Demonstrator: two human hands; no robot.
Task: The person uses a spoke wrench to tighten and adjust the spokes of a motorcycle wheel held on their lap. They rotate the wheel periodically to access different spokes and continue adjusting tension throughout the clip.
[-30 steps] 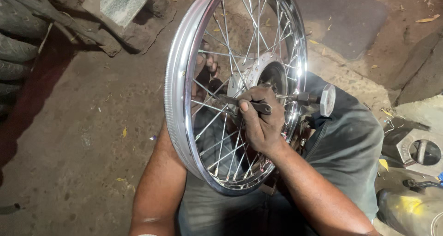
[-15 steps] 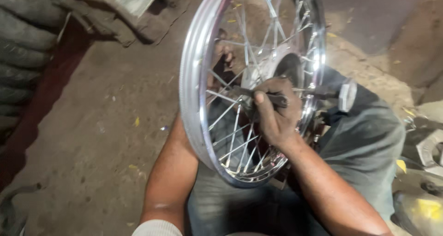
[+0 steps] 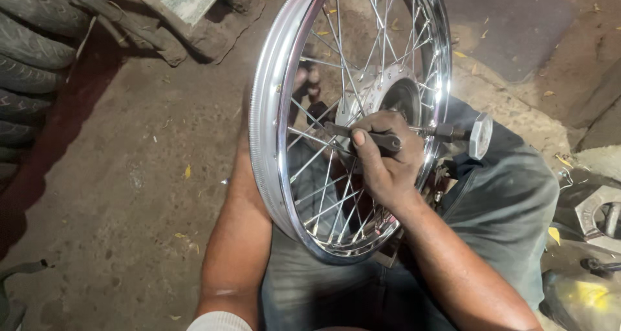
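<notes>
A chrome spoked wheel rim (image 3: 266, 143) stands upright on my lap, its hub (image 3: 388, 95) in the middle. My right hand (image 3: 388, 160) reaches in among the spokes and is closed around a dark spoke wrench (image 3: 343, 132) set against a spoke. An axle with a hexagonal head (image 3: 480, 136) sticks out of the hub toward the right. My left hand (image 3: 309, 88) is behind the rim, seen through the spokes, and holds the wheel from the far side; its fingers are partly hidden.
Stacked old tyres (image 3: 32, 66) lie at the far left. A stone slab (image 3: 194, 1) sits at the top. Metal parts (image 3: 598, 218) and a yellow-marked object (image 3: 585, 298) lie at the right on the dirt floor (image 3: 129, 195).
The view has shifted, so the wheel now sits further right and more centred. My right hand stays on the wrench at the spokes with only a slight turn.
</notes>
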